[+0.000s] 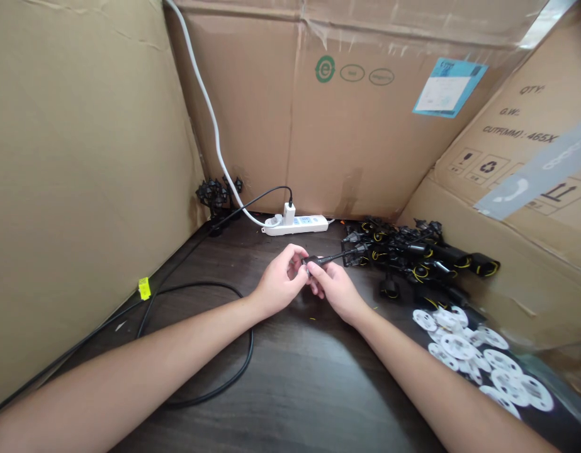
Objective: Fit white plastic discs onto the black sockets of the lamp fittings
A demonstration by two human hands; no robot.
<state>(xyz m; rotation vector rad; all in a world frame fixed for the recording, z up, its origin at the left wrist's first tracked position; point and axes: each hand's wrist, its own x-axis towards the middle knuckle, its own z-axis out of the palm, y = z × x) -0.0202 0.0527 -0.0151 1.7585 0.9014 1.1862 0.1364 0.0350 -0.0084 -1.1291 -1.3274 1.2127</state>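
Both hands meet near the middle of the view, just in front of the power strip. A small black lamp post (335, 257) with a thin stem lies between them, its stem pointing right toward the pile of similar parts. My left hand (284, 281) is closed, its thumb and fingertips pinching the thick left end. My right hand (336, 288) is closed round the same end from the right, thumb on top and fingers curled beneath. The fingertips partly cover that end, so its details are hidden. Whether the stem's far tip touches the pile, I cannot tell.
Several black lamp posts (413, 251) with yellow wires lie heaped at right. Several white discs (457, 346) lie nearer. A white power strip (313, 225) with a charger (289, 214) stands behind. A black cable (209, 396) loops at left. Cardboard walls (252, 113) enclose the dark table.
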